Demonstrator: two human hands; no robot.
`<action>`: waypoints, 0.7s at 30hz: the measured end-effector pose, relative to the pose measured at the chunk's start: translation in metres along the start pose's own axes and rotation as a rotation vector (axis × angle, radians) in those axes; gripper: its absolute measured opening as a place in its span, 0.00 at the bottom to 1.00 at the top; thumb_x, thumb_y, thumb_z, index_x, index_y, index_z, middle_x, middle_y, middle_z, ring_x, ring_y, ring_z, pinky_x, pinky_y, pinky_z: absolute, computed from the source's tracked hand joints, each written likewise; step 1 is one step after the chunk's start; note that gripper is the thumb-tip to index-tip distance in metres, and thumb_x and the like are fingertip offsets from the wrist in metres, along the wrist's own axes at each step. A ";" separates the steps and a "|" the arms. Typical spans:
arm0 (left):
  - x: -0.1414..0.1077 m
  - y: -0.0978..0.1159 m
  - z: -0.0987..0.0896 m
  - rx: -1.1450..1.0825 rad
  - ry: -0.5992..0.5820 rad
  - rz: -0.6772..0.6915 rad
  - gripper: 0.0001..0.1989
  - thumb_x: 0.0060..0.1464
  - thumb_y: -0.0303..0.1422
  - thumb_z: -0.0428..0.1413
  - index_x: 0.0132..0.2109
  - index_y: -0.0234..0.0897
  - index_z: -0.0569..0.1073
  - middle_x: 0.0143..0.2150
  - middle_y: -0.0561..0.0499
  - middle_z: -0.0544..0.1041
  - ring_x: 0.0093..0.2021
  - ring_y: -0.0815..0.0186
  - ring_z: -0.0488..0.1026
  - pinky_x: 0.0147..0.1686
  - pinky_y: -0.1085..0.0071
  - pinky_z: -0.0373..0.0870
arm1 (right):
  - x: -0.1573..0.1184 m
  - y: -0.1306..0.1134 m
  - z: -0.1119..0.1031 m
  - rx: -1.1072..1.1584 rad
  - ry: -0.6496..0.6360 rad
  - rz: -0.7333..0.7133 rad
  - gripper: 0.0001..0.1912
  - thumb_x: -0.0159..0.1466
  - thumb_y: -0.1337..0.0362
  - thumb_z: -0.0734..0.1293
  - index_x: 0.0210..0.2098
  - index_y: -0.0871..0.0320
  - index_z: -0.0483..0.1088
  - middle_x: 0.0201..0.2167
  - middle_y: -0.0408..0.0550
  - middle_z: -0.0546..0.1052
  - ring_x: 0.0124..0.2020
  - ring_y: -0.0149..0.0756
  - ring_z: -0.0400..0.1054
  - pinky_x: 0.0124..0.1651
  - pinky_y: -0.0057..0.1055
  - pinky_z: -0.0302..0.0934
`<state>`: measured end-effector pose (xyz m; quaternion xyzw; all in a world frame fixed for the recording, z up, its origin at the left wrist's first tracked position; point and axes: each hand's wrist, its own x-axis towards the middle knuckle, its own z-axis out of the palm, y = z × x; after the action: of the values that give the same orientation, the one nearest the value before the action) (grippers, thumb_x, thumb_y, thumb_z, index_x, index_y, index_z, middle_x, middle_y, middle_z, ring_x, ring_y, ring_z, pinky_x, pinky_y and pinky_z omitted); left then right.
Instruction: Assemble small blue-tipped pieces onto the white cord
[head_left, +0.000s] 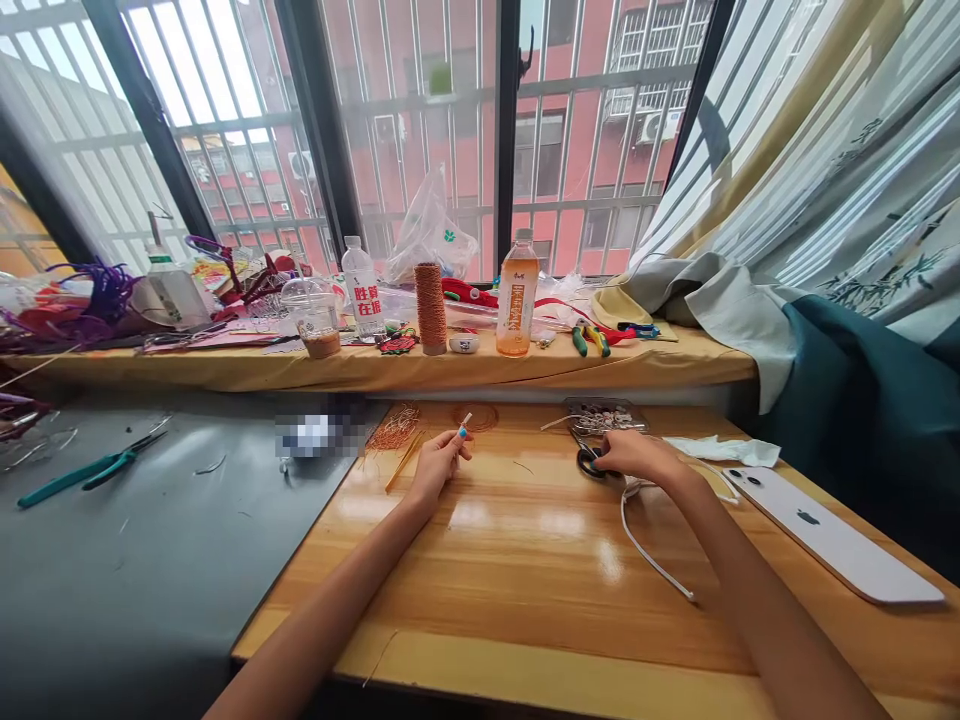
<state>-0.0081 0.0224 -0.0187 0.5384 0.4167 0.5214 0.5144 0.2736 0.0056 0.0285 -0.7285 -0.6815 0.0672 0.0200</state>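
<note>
My left hand (pixel 441 462) is pinched around a short white piece (pixel 466 420), perhaps cord, whose tip sticks up past the thumb. At the right, my right hand (pixel 634 455) is closed at the black handles of a pair of scissors (pixel 589 460), whose blades point away toward a clear tray (pixel 606 415) of small pieces. A white cord (pixel 652 565) curves over the table below my right wrist. Beside my left hand lie a thin yellowish stick (pixel 403 464) and a bunch of copper-coloured thread (pixel 395 428).
A white phone (pixel 840 535) and a tissue (pixel 724 450) lie at the right. On the ledge stand a thread spool (pixel 430 310), a tea bottle (pixel 516 300), a water bottle (pixel 362 290), a plastic cup (pixel 315 325) and pliers (pixel 591 340). Teal pliers (pixel 94 468) rest on the grey surface.
</note>
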 end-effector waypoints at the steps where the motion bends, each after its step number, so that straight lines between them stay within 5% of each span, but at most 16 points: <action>1: 0.000 0.000 0.000 -0.004 0.011 -0.001 0.17 0.44 0.42 0.51 0.33 0.31 0.70 0.21 0.55 0.66 0.13 0.81 0.49 0.13 0.80 0.42 | -0.001 -0.003 -0.002 0.054 -0.063 -0.015 0.07 0.46 0.64 0.62 0.15 0.60 0.65 0.16 0.47 0.68 0.19 0.32 0.61 0.21 0.26 0.47; 6: 0.004 -0.004 0.000 -0.060 0.144 0.012 0.19 0.40 0.42 0.53 0.35 0.31 0.69 0.22 0.56 0.64 0.14 0.80 0.53 0.13 0.80 0.46 | -0.014 -0.029 -0.007 0.673 -0.378 -0.092 0.06 0.48 0.64 0.61 0.19 0.61 0.62 0.13 0.40 0.62 0.13 0.22 0.47 0.17 0.24 0.40; 12: 0.004 -0.004 -0.001 -0.047 0.124 0.048 0.20 0.41 0.41 0.53 0.39 0.31 0.68 0.27 0.53 0.67 0.16 0.79 0.53 0.15 0.79 0.47 | -0.031 -0.075 0.004 1.273 -0.389 -0.235 0.18 0.46 0.60 0.67 0.35 0.57 0.61 0.24 0.39 0.65 0.17 0.20 0.50 0.19 0.20 0.41; 17: 0.002 -0.001 0.000 0.075 0.116 0.136 0.20 0.46 0.41 0.49 0.41 0.31 0.69 0.24 0.55 0.64 0.17 0.78 0.50 0.15 0.79 0.45 | -0.029 -0.101 0.030 1.205 -0.394 -0.295 0.18 0.49 0.52 0.63 0.30 0.60 0.65 0.23 0.41 0.67 0.16 0.20 0.50 0.18 0.21 0.41; 21: 0.000 0.002 0.001 0.124 0.089 0.133 0.20 0.48 0.42 0.46 0.40 0.30 0.70 0.20 0.55 0.63 0.18 0.76 0.51 0.18 0.78 0.48 | -0.025 -0.108 0.043 0.954 0.011 -0.200 0.19 0.51 0.48 0.59 0.26 0.60 0.64 0.20 0.43 0.67 0.19 0.26 0.56 0.21 0.24 0.47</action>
<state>-0.0070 0.0219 -0.0162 0.5721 0.4340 0.5511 0.4249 0.1599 -0.0141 0.0004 -0.5695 -0.6411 0.3659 0.3617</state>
